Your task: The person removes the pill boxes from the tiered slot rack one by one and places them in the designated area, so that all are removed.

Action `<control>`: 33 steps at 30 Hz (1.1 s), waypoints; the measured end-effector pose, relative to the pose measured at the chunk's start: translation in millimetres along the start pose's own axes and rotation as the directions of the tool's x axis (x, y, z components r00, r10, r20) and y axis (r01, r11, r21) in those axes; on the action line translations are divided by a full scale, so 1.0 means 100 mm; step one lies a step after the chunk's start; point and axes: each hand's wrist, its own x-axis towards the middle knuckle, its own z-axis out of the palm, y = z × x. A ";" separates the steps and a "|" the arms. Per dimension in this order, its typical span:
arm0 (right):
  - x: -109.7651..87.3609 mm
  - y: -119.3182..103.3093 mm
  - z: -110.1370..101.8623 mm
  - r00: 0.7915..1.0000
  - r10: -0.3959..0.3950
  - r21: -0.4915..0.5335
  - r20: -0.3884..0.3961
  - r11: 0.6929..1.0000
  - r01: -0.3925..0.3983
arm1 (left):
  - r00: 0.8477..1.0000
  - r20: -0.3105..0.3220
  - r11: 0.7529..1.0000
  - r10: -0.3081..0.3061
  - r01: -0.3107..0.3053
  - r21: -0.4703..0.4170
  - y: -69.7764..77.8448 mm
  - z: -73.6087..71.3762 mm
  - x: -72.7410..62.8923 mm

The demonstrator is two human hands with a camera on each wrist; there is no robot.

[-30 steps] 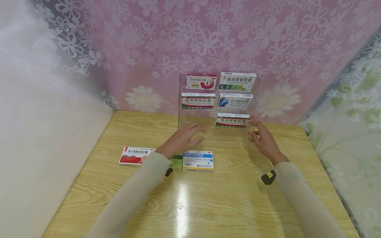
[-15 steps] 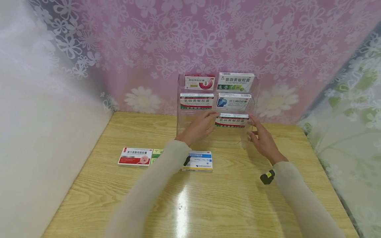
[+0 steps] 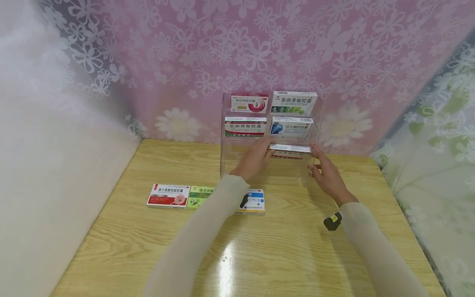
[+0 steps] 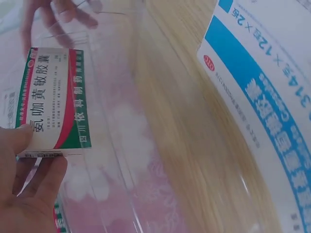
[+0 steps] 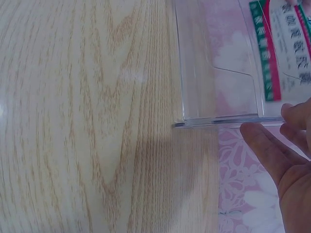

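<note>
A clear plastic display rack point(image 3: 231, 165) stands at the back of the table, holding medicine boxes in tiers. My left hand point(image 3: 254, 159) pinches the left end of a white, red and green medicine box point(image 3: 289, 154) at the lower right pocket. In the left wrist view its thumb lies on the printed front of that medicine box point(image 4: 53, 97), with fingers at the end and behind. The box leans, its top edge facing up. My right hand point(image 3: 328, 175) holds the rack's right side; in the right wrist view its fingertips point(image 5: 252, 133) are at the side wall.
Above are a red-and-white box point(image 3: 248, 103), a white-and-green box point(image 3: 293, 103), another red-and-green box point(image 3: 245, 127) and a blue-and-white box point(image 3: 291, 128). On the table lie a red-and-white box point(image 3: 168, 195), a green box point(image 3: 198, 197) and a blue-and-white box point(image 3: 256, 200), partly behind the left sleeve.
My left hand has moved right from the lower left pocket to the lower right box and taken hold of its end. That box has tilted and sunk slightly. My right hand stays at the rack's side.
</note>
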 end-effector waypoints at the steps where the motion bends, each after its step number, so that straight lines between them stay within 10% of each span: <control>1: 0.00 0.00 0.00 1.000 -0.002 0.006 -0.001 1.000 0.002 | 1.000 -0.011 0.999 -0.012 0.011 -0.034 -0.01 -0.03 -0.02; 15: -0.01 0.01 -0.01 1.000 -0.013 -0.003 -0.009 1.000 0.013 | 0.994 -0.100 0.976 -0.053 0.030 -0.218 -0.32 -0.86 -0.76; 20: -0.02 0.03 0.00 1.000 -0.009 -0.004 -0.013 1.000 0.009 | 0.986 -0.077 0.961 -0.150 0.127 -0.246 -0.55 -1.19 -1.15; 28: -0.01 0.04 0.02 1.000 -0.015 0.001 -0.012 1.000 0.015 | 0.954 0.046 0.939 -0.295 0.299 -0.169 -0.95 -1.69 -1.90; 33: 0.00 0.03 0.02 1.000 -0.016 -0.001 -0.016 1.000 0.016 | 0.907 0.150 0.899 -0.393 0.414 -0.145 -1.14 -1.95 -2.31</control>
